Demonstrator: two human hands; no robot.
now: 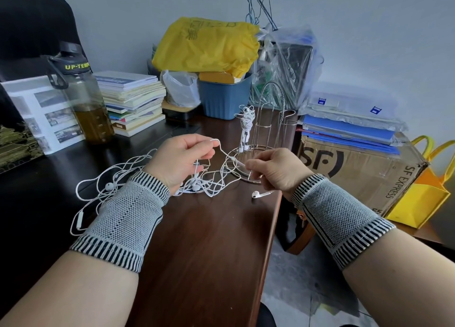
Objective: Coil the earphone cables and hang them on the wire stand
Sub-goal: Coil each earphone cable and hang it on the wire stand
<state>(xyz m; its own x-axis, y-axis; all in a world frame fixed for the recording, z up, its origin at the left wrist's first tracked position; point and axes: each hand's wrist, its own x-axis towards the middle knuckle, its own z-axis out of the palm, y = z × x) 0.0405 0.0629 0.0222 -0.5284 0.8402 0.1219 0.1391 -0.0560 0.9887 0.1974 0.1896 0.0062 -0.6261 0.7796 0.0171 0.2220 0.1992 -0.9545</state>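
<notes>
In front of the wire stand (264, 139), on the dark wooden desk (209, 240), a tangle of white earphone cables (138, 176) sprawls out toward the left, with earbuds and an inline remote mixed into the loops. The left hand (181, 161) is raised just above that tangle, thumb and forefinger pinching a bend of cable (218, 142), the other fingers curled with more strands running through them. From that pinch the cable runs down and right to the right hand (275, 170), which hovers over the stand's round base and nips the strand between thumb and fingertip beside a small white inline piece (237, 161). A single loose earbud (257, 194) lies on the desk just in front of the stand, below the right hand. One already coiled earphone bundle (246, 127) hangs from the stand's left hook. Both wrists wear grey knitted wristbands. Behind the stand sit a blue bin (222, 97) and a yellow bag (206, 46); well to its left stands a water bottle (83, 97).
</notes>
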